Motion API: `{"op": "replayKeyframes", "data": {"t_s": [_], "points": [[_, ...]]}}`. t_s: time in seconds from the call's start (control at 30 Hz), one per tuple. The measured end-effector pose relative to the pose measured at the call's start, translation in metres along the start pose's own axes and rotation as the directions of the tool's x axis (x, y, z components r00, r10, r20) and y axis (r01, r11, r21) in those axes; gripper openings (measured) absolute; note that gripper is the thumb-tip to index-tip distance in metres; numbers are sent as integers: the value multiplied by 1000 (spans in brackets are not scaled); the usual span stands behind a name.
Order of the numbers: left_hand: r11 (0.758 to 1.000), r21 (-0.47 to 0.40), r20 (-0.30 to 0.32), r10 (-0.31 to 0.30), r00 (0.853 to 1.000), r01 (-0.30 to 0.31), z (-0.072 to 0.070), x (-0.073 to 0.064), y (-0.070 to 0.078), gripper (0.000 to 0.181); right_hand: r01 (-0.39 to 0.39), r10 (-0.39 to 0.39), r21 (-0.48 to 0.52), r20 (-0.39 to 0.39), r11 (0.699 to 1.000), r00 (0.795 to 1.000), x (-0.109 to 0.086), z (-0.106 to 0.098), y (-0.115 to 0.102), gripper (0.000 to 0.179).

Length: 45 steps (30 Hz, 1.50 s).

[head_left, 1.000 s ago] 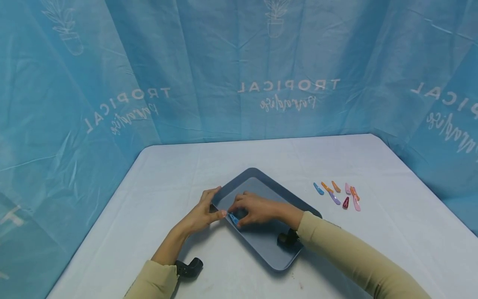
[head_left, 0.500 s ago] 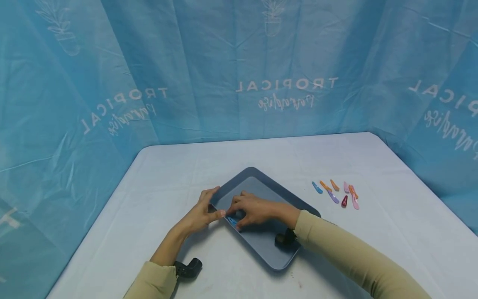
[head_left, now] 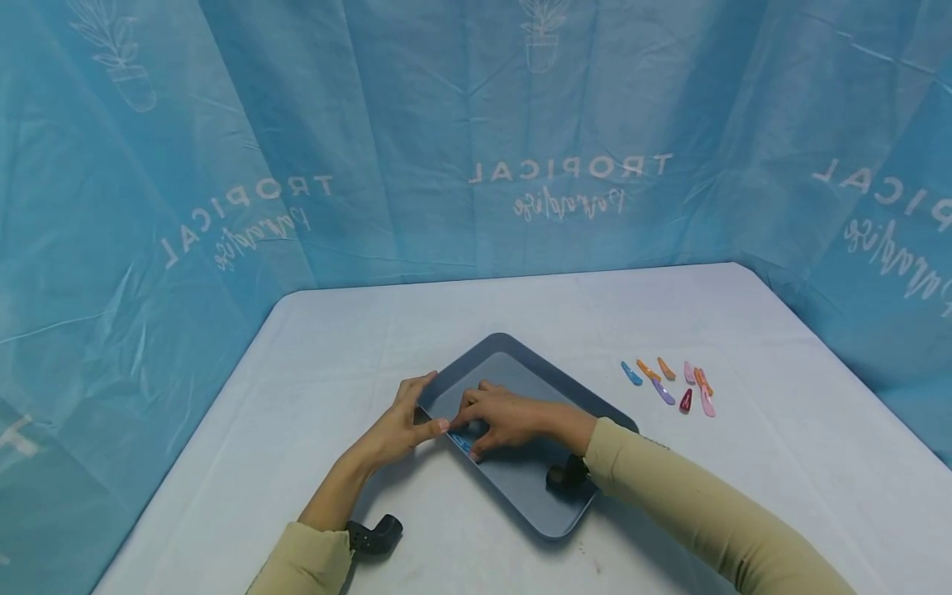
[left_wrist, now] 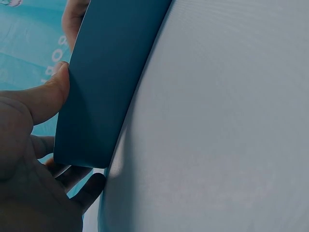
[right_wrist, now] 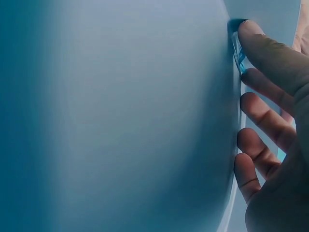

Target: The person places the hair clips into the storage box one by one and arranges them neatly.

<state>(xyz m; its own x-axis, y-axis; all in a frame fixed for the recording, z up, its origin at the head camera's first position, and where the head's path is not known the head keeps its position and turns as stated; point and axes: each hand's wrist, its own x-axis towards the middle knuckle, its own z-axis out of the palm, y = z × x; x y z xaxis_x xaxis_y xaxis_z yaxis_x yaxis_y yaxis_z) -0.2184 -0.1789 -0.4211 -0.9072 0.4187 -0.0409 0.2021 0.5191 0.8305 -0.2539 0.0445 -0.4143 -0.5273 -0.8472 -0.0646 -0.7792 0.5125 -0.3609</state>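
Note:
A blue-grey rectangular tray [head_left: 521,487] lies turned at an angle on the white table. My left hand [head_left: 397,426] grips its left corner, thumb on the rim and the other fingers round the outside wall. Inside the tray, against its near-left wall, is a blue hair clip [head_left: 461,443]. My right hand [head_left: 502,417] reaches in over the tray and pinches this clip lengthwise between thumb and index finger. In the right wrist view the clip [right_wrist: 241,58] shows partly behind the thumb, while the other fingertips are by the wall.
Several snap hair clips lie to the right of the tray, among them a blue one [head_left: 631,373], a purple one [head_left: 663,392], a dark red one [head_left: 686,401] and a pink one [head_left: 707,402]. A blue printed curtain [head_left: 416,149] hangs behind the table [head_left: 357,339].
The blue clip has sunk lower against the tray's inner wall, with less of it showing between my right fingers. My left hand stays at the corner.

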Motion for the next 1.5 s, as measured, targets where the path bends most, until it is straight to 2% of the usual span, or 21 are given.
{"op": "replayKeyframes", "data": {"t_s": [0.33,0.63,0.77,0.87,1.13,1.5], "points": [[1000,-17,-1,-1,1000,1,-1,-1,0,85,4,-3,-3,10,1000,1000,0,-1,-1,52],[1000,-29,1,-9,1000,9,0,-1,2,86,-13,16,79,-28,997,999,-6,-7,-1,53],[1000,-29,0,-12,1000,12,0,0,2,86,-21,29,150,-50,989,998,-12,-16,-1,52],[999,-33,-4,-10,1000,9,0,0,2,85,-30,42,166,-69,986,997,-18,-25,1,51],[999,-32,-6,3,1000,-3,0,-1,1,86,-68,89,123,-177,990,980,-39,-50,5,49],[999,-45,-1,-6,1000,6,1,-1,1,85,-75,116,159,-265,984,957,-70,-77,28,50]]}}
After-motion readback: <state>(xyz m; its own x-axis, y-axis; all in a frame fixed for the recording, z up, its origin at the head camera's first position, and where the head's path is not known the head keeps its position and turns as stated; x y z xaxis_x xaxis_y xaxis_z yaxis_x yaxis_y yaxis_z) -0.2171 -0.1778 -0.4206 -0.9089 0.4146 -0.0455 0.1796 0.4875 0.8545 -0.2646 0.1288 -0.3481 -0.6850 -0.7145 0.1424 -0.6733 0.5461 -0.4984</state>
